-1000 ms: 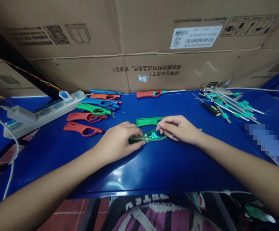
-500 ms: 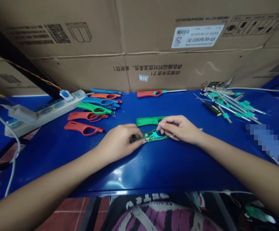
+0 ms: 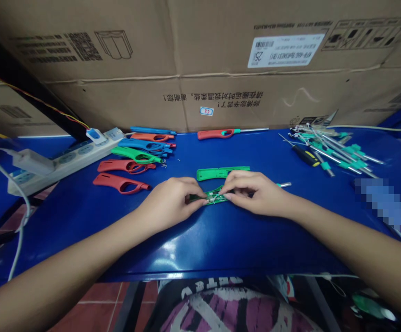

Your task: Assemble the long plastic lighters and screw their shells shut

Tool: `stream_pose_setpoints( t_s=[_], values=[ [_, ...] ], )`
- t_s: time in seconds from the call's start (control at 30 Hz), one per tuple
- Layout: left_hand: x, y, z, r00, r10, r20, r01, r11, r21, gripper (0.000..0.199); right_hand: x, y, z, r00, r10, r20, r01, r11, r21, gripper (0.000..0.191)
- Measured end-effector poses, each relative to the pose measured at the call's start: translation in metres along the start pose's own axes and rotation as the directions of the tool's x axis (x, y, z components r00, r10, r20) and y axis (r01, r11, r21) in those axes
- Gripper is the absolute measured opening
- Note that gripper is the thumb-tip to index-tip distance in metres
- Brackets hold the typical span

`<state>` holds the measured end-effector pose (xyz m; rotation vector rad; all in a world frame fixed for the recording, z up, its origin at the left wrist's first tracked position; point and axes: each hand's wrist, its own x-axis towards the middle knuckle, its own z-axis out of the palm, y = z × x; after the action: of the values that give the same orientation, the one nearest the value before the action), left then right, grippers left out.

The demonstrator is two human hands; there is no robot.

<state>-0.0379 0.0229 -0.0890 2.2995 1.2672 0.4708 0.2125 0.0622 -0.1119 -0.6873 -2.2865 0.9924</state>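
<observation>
A green gas lighter lies opened on the blue table, its lower half shell [image 3: 215, 198] bearing inner parts and a pale wire. My left hand [image 3: 174, 200] is closed round the left end of this shell, thumb and fingertips pressed at its edge. Over the middle, my right hand [image 3: 259, 193] pinches at the parts inside; its fingers hide most of the trigger area. A metal lighter tube [image 3: 285, 185] sticks out to the right beyond my right hand. Just behind lies the matching green half shell [image 3: 209, 174], its hollow side up.
Red, green, blue and orange lighter shells [image 3: 119, 183] lie at the left beside a power strip [image 3: 72, 159]. An assembled red lighter [image 3: 217, 134] rests against the cardboard box [image 3: 131, 99]. At right are a screwdriver [image 3: 306, 156] and a heap of metal lighter tubes [image 3: 339, 147].
My right hand has moved slightly left and down, its fingertips now at the middle of the lighter near my left hand. More of the metal tube shows. My left hand stays in place.
</observation>
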Motion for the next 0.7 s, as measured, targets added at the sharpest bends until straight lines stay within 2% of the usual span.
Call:
stream_pose_setpoints(
  t_s=[0.13, 0.3, 0.57, 0.7],
  values=[
    [0.001, -0.001, 0.001, 1.000, 0.020, -0.016, -0.020, 1.000, -0.008, 0.012, -0.005, -0.002, 0.003, 0.989, -0.104, 0.103, 0.126, 0.964, -0.235, 0.024],
    [-0.001, 0.002, 0.002, 1.000, 0.019, -0.012, -0.018, 0.998, 0.062, 0.014, -0.009, -0.005, 0.002, 0.976, -0.088, 0.199, 0.168, 0.886, -0.432, 0.030],
    [-0.005, 0.009, 0.001, 1.000, 0.010, 0.028, -0.015, 0.981, 0.194, 0.015, -0.009, -0.016, -0.001, 0.959, -0.066, 0.277, 0.217, 0.799, -0.561, 0.034],
    [-0.005, 0.010, 0.003, 1.000, -0.003, 0.008, 0.001, 0.973, 0.231, 0.013, -0.008, -0.017, -0.003, 0.960, -0.059, 0.275, 0.209, 0.806, -0.554, 0.033]
  ],
)
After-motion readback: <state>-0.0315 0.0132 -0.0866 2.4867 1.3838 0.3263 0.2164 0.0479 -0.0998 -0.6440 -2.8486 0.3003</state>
